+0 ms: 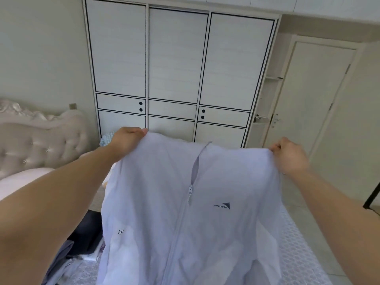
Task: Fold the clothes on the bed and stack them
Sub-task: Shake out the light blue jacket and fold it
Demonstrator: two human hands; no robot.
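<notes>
A pale lavender zip-up jacket [185,212] hangs spread in front of me, its front facing me, zipper partly open at the collar, with a small dark logo on the chest. My left hand [127,140] pinches its left shoulder. Across from it, my right hand [287,155] pinches the right shoulder. Both arms are stretched forward, holding the jacket up above the bed [298,249]. The jacket's lower part runs out of view at the bottom.
More clothes, dark and grey [82,243], lie on the bed at the lower left. A tufted headboard [37,140] stands at the left. A white wardrobe [174,68] faces me, with a door [312,99] to its right.
</notes>
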